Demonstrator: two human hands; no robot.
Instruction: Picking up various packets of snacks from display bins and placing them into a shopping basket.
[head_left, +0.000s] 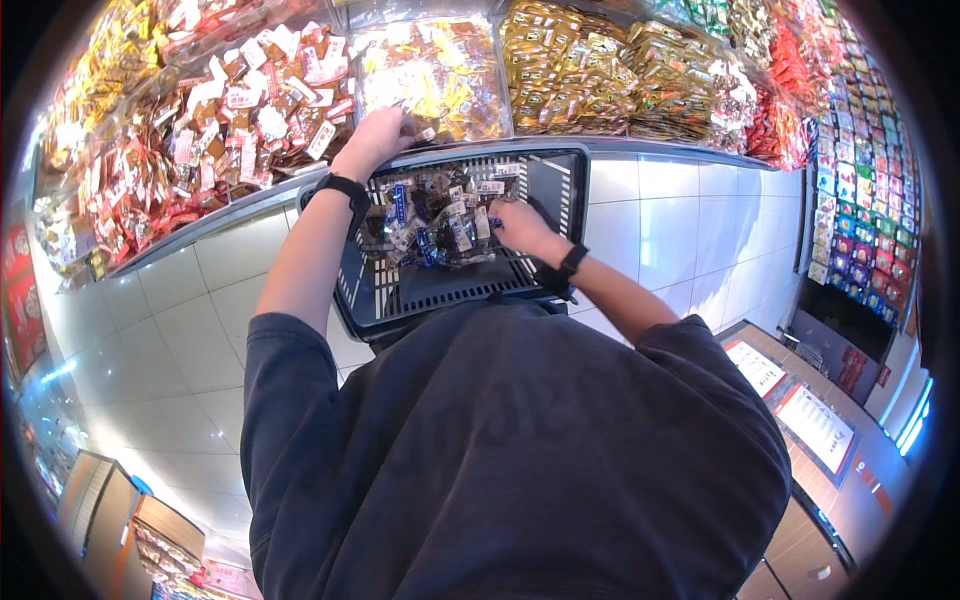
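Note:
A dark plastic shopping basket (580, 187) with slotted sides is in front of me, below the edge of a snack display. Inside it lies a pile of small clear-wrapped snack packets (450, 217) with white and blue labels. My right hand (519, 225) is in the basket, its fingers bent at the right side of the pile, by a blue-marked packet. My left hand (384, 135) rests above the basket's far left rim, at the front of a clear bin of yellow and white packets (450, 82); its fingertips are partly hidden, so its grip cannot be told. Both wrists wear black bands.
Bins of red and white packets (247, 112) stand to the left, gold packets (570, 75) to the right. A rack of hanging packets (862, 195) is at far right. A counter with printed sheets (814, 427) is at lower right. Tiled floor (172, 300) shows below the display.

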